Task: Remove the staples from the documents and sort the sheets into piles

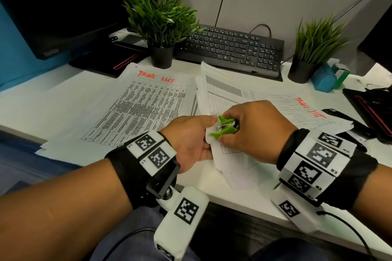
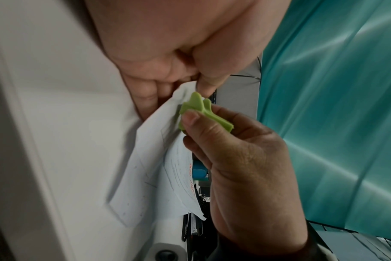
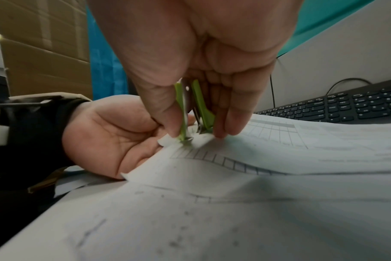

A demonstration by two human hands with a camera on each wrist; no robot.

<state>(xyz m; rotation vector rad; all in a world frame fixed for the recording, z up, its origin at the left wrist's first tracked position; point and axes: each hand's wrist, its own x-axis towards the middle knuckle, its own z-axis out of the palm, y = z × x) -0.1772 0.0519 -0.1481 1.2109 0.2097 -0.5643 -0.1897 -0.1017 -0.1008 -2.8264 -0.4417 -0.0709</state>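
Both hands meet at the centre of the head view, where the left hand (image 1: 191, 140) pinches the corner of the stapled document (image 1: 231, 167) while the right hand (image 1: 254, 131) squeezes the green staple remover (image 1: 222, 128) against that corner.

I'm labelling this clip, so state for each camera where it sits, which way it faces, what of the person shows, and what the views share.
Head: worn on the head, facing forward and down at the desk; both forearms and wristbands show.
Left wrist: looks along the left hand as it pinches the paper corner.
Right wrist: looks down the right hand, its grip on the green staple remover.
Shared: all three show both hands, remover and paper.
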